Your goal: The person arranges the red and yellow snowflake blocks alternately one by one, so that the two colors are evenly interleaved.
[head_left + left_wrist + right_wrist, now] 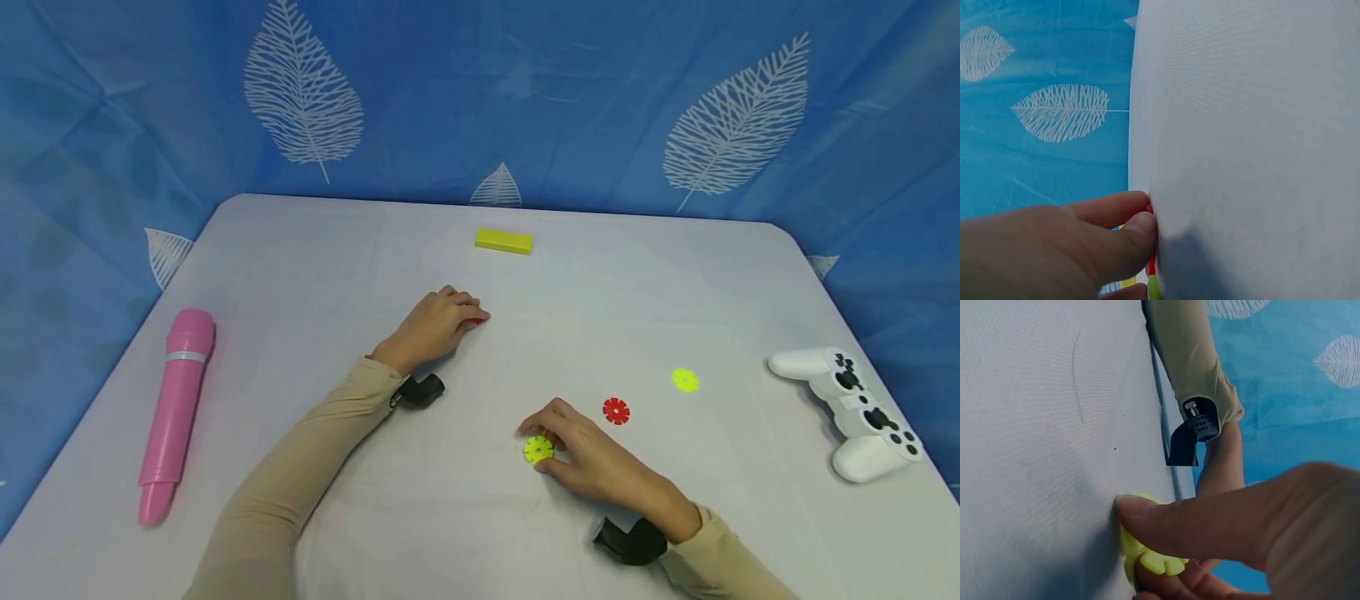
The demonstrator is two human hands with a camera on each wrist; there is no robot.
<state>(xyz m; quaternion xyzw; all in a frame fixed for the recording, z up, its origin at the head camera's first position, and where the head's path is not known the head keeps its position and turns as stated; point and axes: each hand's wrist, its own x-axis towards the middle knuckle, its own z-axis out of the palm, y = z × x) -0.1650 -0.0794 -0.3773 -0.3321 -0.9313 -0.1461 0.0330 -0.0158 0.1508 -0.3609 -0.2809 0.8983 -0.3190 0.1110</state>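
Note:
My left hand (433, 327) is low over the middle of the table. Its thumb and index finger pinch a small red plastic piece (1152, 259), mostly hidden behind the fingers; it looks like the notched discs on the table. Nearer the front, my right hand (592, 457) pinches a yellow notched disc (538, 450) between thumb and fingers. In the right wrist view yellow plastic (1163, 563) shows below the thumb, partly covered; whether it is one disc or more I cannot tell. A red notched disc (617, 411) lies flat just beyond the right hand.
Another yellow disc (685, 380) lies farther right. A yellow block (503, 242) is near the table's far edge. The pink microphone-shaped object (177, 408) lies at the left, a white game controller (851, 412) at the right. Blue leaf-print cloth (525, 100) hangs behind the table.

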